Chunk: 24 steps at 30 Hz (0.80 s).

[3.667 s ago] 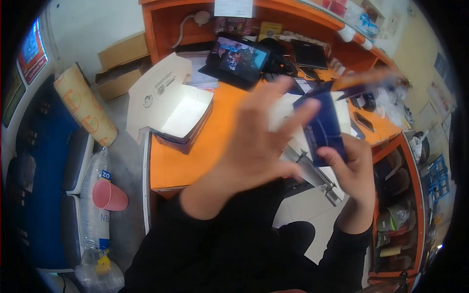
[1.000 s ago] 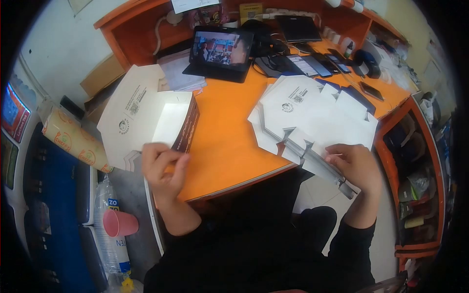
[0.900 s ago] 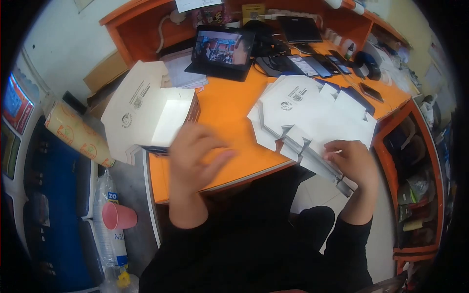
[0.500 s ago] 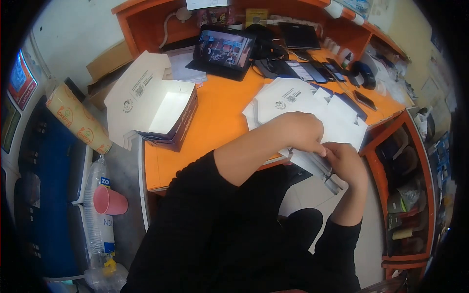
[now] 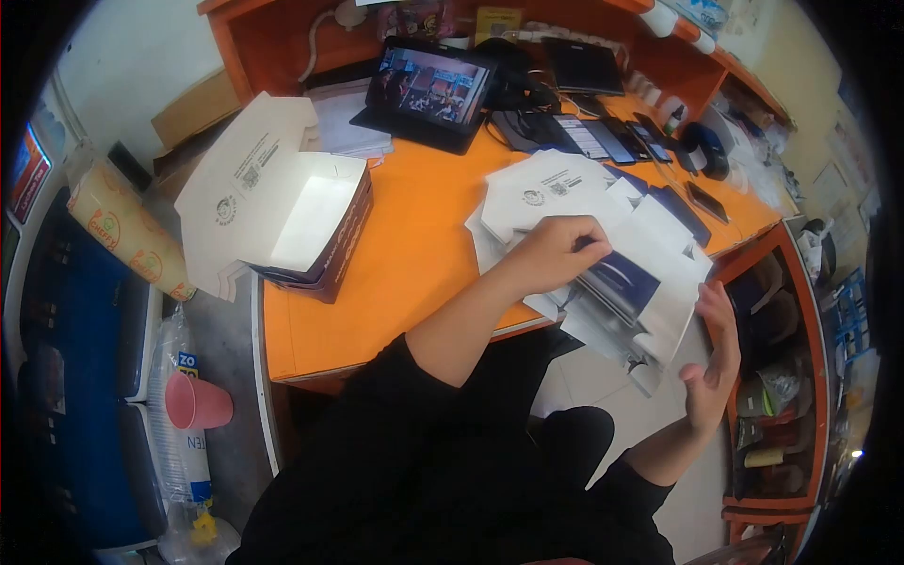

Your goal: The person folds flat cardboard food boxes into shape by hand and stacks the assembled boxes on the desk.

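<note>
My left hand pinches the edge of a flat white box blank with a dark blue printed underside. That blank is partly lifted and bent over a stack of white cut blanks at the orange desk's front edge. Beside the blank's right edge, my right hand has its fingers apart and holds nothing. A folded box with a white inside and dark printed outer walls stands at the left of the desk, its white lid raised.
A tablet leans at the back of the orange desk, with phones to its right. On the grey surface at left are a pink cup, wrapped plastic cups and a patterned roll. An orange cabinet stands at right.
My left hand crossed from near the folded box to the blanks and took hold of one, whose edge is now raised. My right hand has let go and moved right, its fingers spreading.
</note>
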{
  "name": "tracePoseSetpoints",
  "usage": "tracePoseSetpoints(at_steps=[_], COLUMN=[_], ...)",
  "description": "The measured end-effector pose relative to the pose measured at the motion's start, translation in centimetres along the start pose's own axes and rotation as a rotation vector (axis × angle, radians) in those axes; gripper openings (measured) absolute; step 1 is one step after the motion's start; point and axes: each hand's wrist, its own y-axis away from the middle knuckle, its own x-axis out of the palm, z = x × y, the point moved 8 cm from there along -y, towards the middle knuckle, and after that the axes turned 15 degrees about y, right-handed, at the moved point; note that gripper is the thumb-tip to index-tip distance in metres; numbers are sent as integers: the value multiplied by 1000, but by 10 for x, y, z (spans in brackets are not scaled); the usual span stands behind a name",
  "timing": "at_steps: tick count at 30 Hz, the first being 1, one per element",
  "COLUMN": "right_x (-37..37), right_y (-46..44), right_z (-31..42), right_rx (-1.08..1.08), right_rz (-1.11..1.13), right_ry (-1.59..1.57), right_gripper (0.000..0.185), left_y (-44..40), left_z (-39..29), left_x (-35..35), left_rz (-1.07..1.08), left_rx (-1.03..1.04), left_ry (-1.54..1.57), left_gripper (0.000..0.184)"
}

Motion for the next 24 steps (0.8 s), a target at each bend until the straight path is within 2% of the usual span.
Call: tracePoseSetpoints(at_steps=[2, 5, 7, 11, 13, 14, 16, 19, 21, 22, 24], right_x=[6, 11, 12, 18, 19, 24, 36, 29, 13, 8, 7], right_y=[11, 12, -1, 1, -7, -10, -12, -10, -10, -12, 2], right_z=[-17, -14, 14, -4, 11, 24, 41, 43, 39, 35, 2], right_rx=[-59, -61, -87, -9, -29, -23, -124, -112, -39, 1, 45], right_rz=[-10, -136, -195, -283, -281, -167, 44, 89, -91, -215, -321], right_ry=[73, 61, 82, 189, 198, 266, 675, 699, 325, 191, 191], right_gripper=[54, 38, 29, 32, 34, 43, 52, 60, 57, 41, 29], left_y=[4, 0, -2, 2, 1, 1, 3, 7, 7, 7, 7], left_z=[-17, -11, -5, -6, -7, -8, -12, -19, -19, -17, -19], left_x=[2, -4, -5, -1, 4, 6, 6, 2, 0, 1, 4], left_rz=[-21, -165, -190, -132, -110, -100, -106, -158, -175, -165, -132], left_rx=[-47, -14, 17, 24, 140, 198, 153, 50, 41, 67, 136], left_ry=[6, -6, 122, 177, 97, 56, -10, 28, 97, 130, 149], left_gripper=[12, 10, 10, 10, 9, 9, 10, 11, 12, 12, 12])
